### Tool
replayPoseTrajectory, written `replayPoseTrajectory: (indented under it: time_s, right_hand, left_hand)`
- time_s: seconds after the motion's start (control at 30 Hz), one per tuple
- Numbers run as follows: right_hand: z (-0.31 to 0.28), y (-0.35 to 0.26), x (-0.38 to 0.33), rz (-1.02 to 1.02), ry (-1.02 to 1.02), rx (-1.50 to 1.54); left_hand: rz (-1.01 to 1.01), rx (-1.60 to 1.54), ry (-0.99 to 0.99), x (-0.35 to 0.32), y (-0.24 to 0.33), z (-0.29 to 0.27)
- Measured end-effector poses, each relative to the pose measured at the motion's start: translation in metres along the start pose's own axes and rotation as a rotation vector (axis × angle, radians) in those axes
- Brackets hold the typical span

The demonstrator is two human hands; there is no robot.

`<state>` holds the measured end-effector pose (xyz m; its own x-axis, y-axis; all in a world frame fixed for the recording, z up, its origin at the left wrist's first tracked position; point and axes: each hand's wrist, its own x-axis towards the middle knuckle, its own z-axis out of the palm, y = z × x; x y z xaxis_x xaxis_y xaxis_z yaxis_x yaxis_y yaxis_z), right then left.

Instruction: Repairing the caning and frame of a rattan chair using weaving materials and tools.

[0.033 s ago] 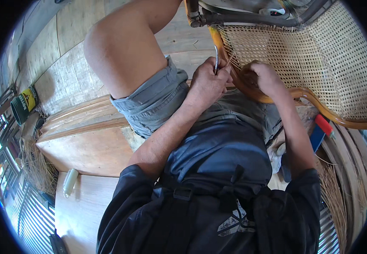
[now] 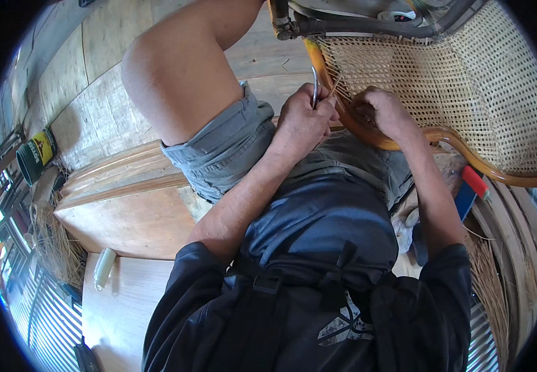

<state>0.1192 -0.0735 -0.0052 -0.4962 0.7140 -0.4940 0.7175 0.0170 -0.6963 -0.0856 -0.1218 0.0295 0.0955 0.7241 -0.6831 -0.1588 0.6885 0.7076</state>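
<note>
My left hand (image 2: 304, 121) is closed around a slim, curved metal tool (image 2: 315, 84), whose shiny tip points up and away from me. A thin strand of cane (image 2: 335, 87) shows between this hand and the chair's edge. My right hand (image 2: 392, 115) curls over the varnished wooden frame (image 2: 367, 135), its fingertips bent inward and partly hidden. I cannot make out what they pinch, if anything. Woven cane webbing (image 2: 404, 68) spreads from the frame to the right, with loose ends along its left edge. The frame's lower curve rests by my lap.
A dark metal bar (image 2: 367, 28) crosses beyond the webbing. At the right lie a red-handled tool (image 2: 475, 181), curved wooden strips (image 2: 516, 242) and bundled cane (image 2: 486, 279). Leftward are a wooden block (image 2: 119, 223), a green-yellow tin (image 2: 36, 155) and a pale cylinder (image 2: 103, 268).
</note>
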Motion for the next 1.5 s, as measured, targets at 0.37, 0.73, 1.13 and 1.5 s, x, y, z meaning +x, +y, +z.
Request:
replayPoseTrajectory:
  time_s: [0.37,0.73,1.13,1.5]
  right_hand:
    - [0.007,0.006,0.002,-0.12,0.08,-0.127]
    - [-0.009,0.007,0.023,0.065,0.088,-0.007]
    - [0.004,-0.014,-0.127,-0.003,0.719,0.974]
    - [0.031,0.203,-0.26,0.771,1.261,-0.017]
  left_hand:
    - [0.025,0.049,0.023,0.003,-0.004,0.005]
    - [0.018,-0.377,0.149,0.011,-0.002,0.01]
    - [0.049,0.156,-0.327,-0.005,0.017,0.12]
    - [0.015,0.545,0.031,0.009,0.006,0.08]
